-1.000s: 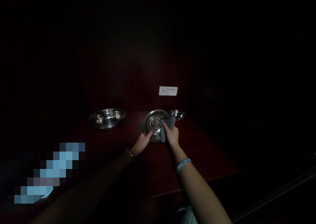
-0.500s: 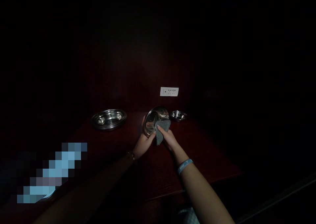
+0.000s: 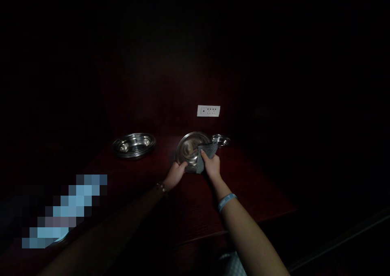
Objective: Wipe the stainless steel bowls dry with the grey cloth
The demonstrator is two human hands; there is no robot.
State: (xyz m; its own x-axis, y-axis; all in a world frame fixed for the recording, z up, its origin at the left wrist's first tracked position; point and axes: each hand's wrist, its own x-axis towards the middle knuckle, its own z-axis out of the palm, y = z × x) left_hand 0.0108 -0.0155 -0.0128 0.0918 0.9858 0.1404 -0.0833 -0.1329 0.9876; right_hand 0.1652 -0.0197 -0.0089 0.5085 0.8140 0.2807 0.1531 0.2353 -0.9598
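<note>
A shiny metal basin (image 3: 189, 148) is held tilted above the dark red table, its hollow facing me. My left hand (image 3: 176, 174) grips its lower left rim, thumb on the inside and the other fingers hidden behind. My right hand (image 3: 212, 166) is closed on a grey-green cloth (image 3: 207, 149), pressed over the basin's right rim with the thumb on top. The fingers of that hand are mostly hidden under cloth and basin.
A stack of metal basins (image 3: 134, 146) sits at the left on the dark red table (image 3: 243, 186). A smaller metal bowl (image 3: 224, 141) stands behind the cloth at the right. A white wall socket (image 3: 209, 111) is above. A pixelated bright patch covers the lower left.
The basin has turned to face me more fully. My right hand and the cloth have shifted right, from over its inside to its right rim. My left hand has slid slightly left.
</note>
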